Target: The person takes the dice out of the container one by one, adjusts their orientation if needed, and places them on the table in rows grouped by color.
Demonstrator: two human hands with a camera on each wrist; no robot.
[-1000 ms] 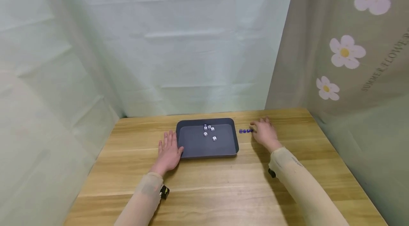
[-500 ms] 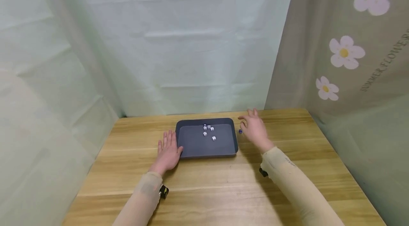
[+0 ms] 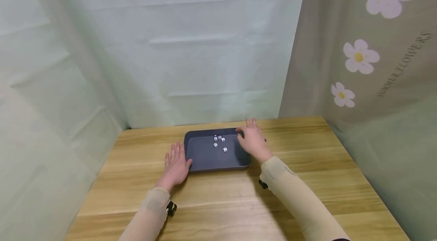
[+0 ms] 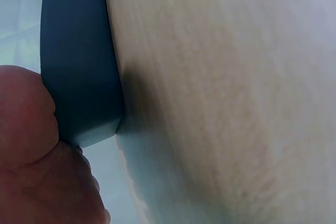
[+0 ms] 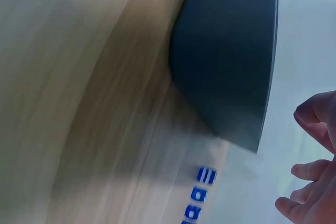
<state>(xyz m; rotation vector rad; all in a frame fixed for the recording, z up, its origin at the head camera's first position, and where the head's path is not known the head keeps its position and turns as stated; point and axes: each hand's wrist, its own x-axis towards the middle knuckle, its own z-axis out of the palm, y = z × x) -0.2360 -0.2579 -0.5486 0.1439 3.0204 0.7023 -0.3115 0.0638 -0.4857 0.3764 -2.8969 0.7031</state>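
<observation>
A dark grey tray (image 3: 205,160) lies on the table with several white dice (image 3: 225,150) in it and one dark die (image 3: 215,135) near its back wall. Beside the tray's left side, my left hand (image 3: 175,167) rests with spread fingers, its thumb against the tray wall. My right hand (image 3: 253,140) hovers over the tray's right rim, fingers loosely bent, and no die shows between them. A row of blue dice (image 5: 206,176) stands on the table just right of the tray; in the head view my right hand hides nearly all of it.
The wooden table (image 3: 218,195) reaches to pale hanging cloth (image 3: 191,63) at the back and left. On the right hangs a curtain with printed flowers (image 3: 358,57). Both forearms come in from the front edge.
My right hand has moved left from the far end of the blue dice row to the tray's right rim. The left hand and the dice in the tray stay put.
</observation>
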